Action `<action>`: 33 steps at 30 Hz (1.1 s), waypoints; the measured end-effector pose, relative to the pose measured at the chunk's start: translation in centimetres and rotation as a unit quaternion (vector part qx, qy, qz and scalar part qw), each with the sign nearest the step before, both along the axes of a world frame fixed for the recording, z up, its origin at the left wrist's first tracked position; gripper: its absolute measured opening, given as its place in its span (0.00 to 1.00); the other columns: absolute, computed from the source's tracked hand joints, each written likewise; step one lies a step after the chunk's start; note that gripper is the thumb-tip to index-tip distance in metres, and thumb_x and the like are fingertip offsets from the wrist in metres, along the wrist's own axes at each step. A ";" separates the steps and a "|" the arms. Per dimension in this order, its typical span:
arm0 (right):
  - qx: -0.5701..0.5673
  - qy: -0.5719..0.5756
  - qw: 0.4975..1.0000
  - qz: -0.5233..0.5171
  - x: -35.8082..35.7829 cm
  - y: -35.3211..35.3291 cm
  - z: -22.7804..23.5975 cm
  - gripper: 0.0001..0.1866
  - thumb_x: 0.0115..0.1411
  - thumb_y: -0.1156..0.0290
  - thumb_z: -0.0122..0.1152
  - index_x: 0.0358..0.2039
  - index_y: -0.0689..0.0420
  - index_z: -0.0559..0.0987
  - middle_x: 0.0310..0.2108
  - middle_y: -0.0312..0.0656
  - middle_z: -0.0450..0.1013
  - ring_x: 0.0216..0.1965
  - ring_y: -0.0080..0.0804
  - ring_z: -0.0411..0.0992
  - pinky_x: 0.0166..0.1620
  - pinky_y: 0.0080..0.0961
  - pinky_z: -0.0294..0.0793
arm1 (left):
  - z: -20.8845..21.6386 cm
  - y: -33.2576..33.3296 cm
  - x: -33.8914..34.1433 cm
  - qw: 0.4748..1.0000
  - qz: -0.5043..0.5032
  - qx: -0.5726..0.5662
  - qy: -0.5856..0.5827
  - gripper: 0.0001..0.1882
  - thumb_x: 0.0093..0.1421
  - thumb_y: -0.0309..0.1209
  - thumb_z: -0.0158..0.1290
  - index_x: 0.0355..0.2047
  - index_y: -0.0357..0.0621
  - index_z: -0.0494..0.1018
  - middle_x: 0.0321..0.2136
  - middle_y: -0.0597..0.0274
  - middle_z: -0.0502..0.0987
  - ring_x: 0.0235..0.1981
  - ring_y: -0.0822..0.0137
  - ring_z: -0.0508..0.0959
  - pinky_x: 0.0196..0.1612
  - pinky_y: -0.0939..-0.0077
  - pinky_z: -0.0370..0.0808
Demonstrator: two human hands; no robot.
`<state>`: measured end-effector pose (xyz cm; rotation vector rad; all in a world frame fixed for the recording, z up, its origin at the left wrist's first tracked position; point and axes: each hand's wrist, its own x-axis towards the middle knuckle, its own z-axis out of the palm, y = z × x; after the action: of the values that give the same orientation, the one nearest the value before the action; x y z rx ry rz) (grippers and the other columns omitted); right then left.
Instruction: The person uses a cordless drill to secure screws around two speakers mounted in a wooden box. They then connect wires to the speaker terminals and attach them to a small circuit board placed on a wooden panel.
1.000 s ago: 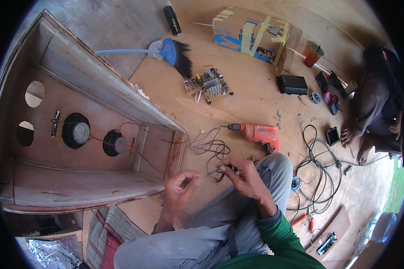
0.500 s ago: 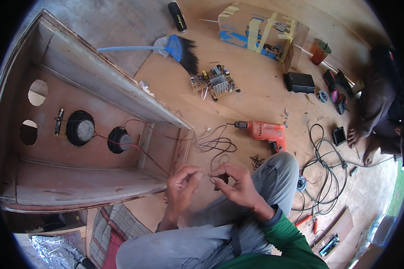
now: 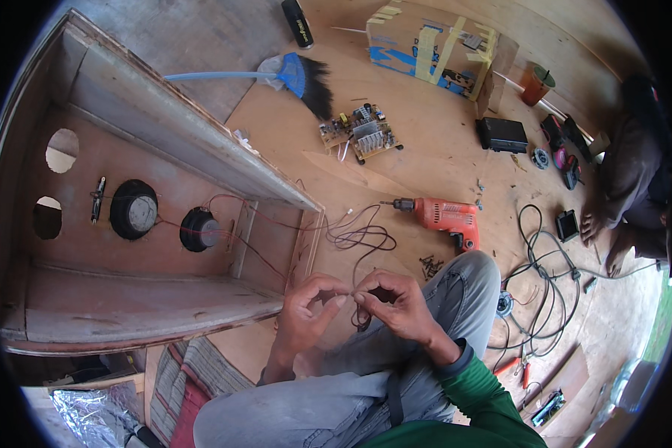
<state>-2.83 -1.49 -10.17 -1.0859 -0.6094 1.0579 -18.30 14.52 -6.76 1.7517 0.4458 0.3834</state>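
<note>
My left hand (image 3: 310,312) and my right hand (image 3: 400,307) meet above my legs, thumbs and forefingers pinched fingertip to fingertip. Between them runs a thin dark wire (image 3: 363,321), part of it looping below the right fingers; its very end is too small to make out. More of the thin wire (image 3: 362,237) lies coiled on the floor ahead. Red and dark leads (image 3: 235,237) trail from the open wooden speaker cabinet (image 3: 164,319) at left. Two round speakers, a larger one (image 3: 136,212) and a smaller one (image 3: 199,230), sit in its panel.
A red drill (image 3: 446,216) lies ahead, with several screws (image 3: 430,267) nearby. Farther off are a circuit board (image 3: 362,133), a brush (image 3: 295,78) and a taped cardboard box (image 3: 429,48). A black cable (image 3: 541,269) and pliers (image 3: 526,366) lie right. Another person's foot (image 3: 593,228) shows far right.
My two hands have drawn together, the fingertips now touching. The wire loop beneath the right hand hangs more in sight. The view has shifted slightly.
</note>
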 end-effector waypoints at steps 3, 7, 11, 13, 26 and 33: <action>-0.001 0.030 1.000 0.000 -0.3 0.0 0.1 0.06 0.76 0.76 0.65 0.44 0.66 0.85 0.32 0.39 0.82 0.33 0.23 0.83 0.36 0.24 0.84 | -0.3 0.3 -0.1 0.995 -0.018 0.098 0.000 0.06 0.69 0.18 0.62 0.44 0.37 0.82 0.43 0.59 0.83 0.45 0.69 0.83 0.49 0.71 0.79; -0.005 0.041 0.999 -0.020 -0.7 0.3 0.4 0.06 0.76 0.76 0.65 0.44 0.66 0.85 0.31 0.40 0.84 0.32 0.22 0.83 0.37 0.23 0.84 | -1.2 -0.1 0.0 0.999 -0.018 0.017 -0.033 0.04 0.71 0.19 0.59 0.45 0.37 0.78 0.45 0.59 0.80 0.42 0.67 0.82 0.50 0.70 0.79; -0.032 0.031 0.999 -0.019 -1.0 0.1 0.3 0.04 0.74 0.77 0.66 0.44 0.64 0.85 0.31 0.39 0.84 0.31 0.20 0.81 0.37 0.21 0.83 | -1.8 -0.6 0.0 0.997 -0.021 -0.064 -0.042 0.04 0.75 0.21 0.56 0.48 0.39 0.73 0.46 0.60 0.75 0.40 0.67 0.81 0.50 0.69 0.80; -0.044 -0.020 0.998 -0.031 -1.1 -0.1 -0.1 0.03 0.73 0.77 0.66 0.43 0.63 0.85 0.32 0.38 0.84 0.32 0.19 0.80 0.37 0.21 0.82 | -1.8 -0.8 -0.2 0.994 -0.025 -0.099 -0.039 0.04 0.77 0.23 0.55 0.48 0.40 0.71 0.47 0.60 0.74 0.39 0.68 0.81 0.48 0.70 0.80; -0.039 -0.015 0.999 0.007 -0.7 -0.1 -0.9 0.06 0.78 0.75 0.62 0.47 0.65 0.81 0.43 0.39 0.79 0.35 0.22 0.80 0.40 0.20 0.81 | -2.0 -1.3 0.0 0.983 -0.003 -0.175 -0.064 0.03 0.78 0.24 0.55 0.48 0.41 0.72 0.47 0.62 0.73 0.32 0.75 0.78 0.36 0.77 0.79; 0.001 0.029 0.998 -0.057 -1.5 0.5 -1.7 0.05 0.76 0.76 0.65 0.47 0.64 0.81 0.41 0.38 0.78 0.38 0.22 0.80 0.42 0.21 0.82 | -2.6 -1.5 0.1 0.988 0.018 -0.147 -0.036 0.05 0.77 0.19 0.55 0.42 0.42 0.73 0.49 0.59 0.73 0.27 0.80 0.76 0.28 0.85 0.73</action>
<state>-4.36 -0.97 -11.87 -1.0726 -0.4959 0.9872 -18.25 13.04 -9.36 1.4407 0.4584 0.3853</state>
